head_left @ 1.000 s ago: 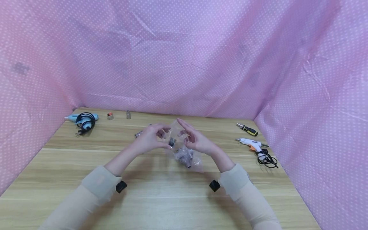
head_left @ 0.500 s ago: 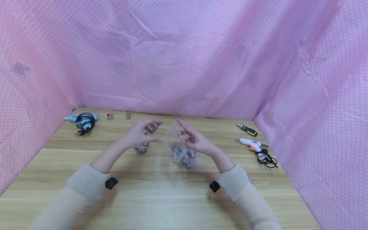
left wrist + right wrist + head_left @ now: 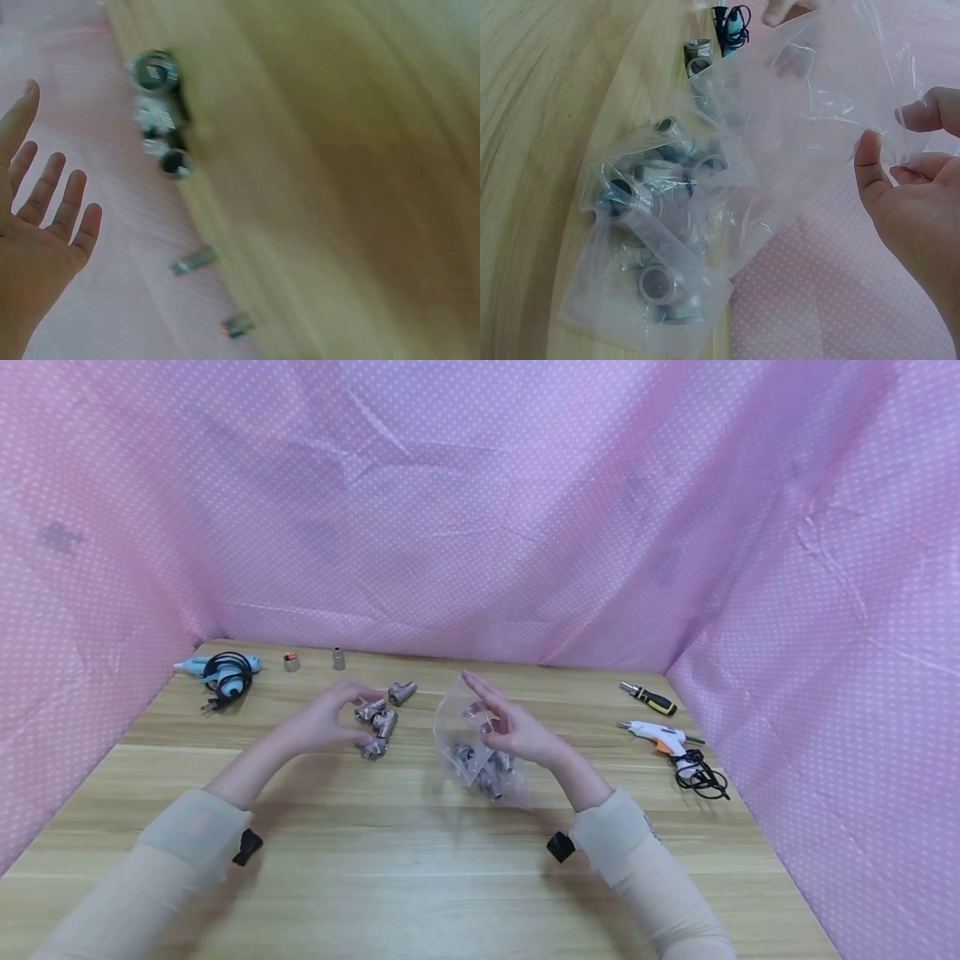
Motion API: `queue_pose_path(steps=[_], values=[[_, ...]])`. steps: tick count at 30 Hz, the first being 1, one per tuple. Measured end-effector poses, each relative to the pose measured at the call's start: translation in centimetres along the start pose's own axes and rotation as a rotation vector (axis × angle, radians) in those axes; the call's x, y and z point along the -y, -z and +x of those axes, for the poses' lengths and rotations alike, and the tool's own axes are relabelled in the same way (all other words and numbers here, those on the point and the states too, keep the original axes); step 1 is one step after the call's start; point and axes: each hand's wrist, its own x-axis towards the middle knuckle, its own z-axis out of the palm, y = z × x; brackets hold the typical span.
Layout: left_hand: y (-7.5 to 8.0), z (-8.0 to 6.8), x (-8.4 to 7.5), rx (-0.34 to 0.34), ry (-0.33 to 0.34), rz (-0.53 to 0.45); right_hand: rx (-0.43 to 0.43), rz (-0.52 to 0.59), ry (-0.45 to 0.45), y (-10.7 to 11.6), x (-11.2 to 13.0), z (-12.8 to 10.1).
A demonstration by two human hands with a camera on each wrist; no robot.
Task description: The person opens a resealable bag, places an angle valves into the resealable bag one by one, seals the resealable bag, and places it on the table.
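Clear plastic bag [image 3: 727, 172] of silver metal pipe fittings [image 3: 649, 225] rests on the wooden table [image 3: 420, 877], its mouth edge pinched between thumb and fingers of the right hand [image 3: 510, 731]. Left of it lie loose silver fittings [image 3: 381, 720] — the left hand [image 3: 324, 720] hovers at them, fingers spread and relaxed, holding nothing. A white glue gun [image 3: 660, 739] lies far right.

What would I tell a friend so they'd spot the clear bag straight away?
Look at the middle of the wooden table, just right of the loose metal fittings. The plastic bag is pinched up by the right hand; it alone is see-through, with more fittings inside.
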Motion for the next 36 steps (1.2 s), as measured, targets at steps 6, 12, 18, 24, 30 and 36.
queue_pose_path(steps=[6, 12, 18, 24, 30, 36], values=[[-0.7, -0.7, 2.7, 0.072, 0.019, 0.026, 0.004, 0.013, 0.003, -0.1, -0.1, 0.2], [-1.5, -1.0, 4.3, 0.13, 0.013, 0.0, 0.002, 0.001, -0.006, -0.2, -0.2, 0.1], [-2.2, -0.7, 5.0, 0.177, -0.02, -0.063, -0.001, 0.012, -0.014, -0.2, -0.3, 0.2], [-2.9, -0.4, 5.9, 0.182, -0.034, -0.042, 0.006, 0.028, -0.011, -0.1, -0.5, 0.2], [-3.0, -0.4, 6.1, 0.167, -0.05, -0.022, 0.013, 0.031, -0.002, -0.2, -0.7, 0.2], [-3.0, -0.6, 6.1, 0.152, -0.069, -0.021, 0.014, 0.025, 0.004, -0.2, -0.7, 0.1]])
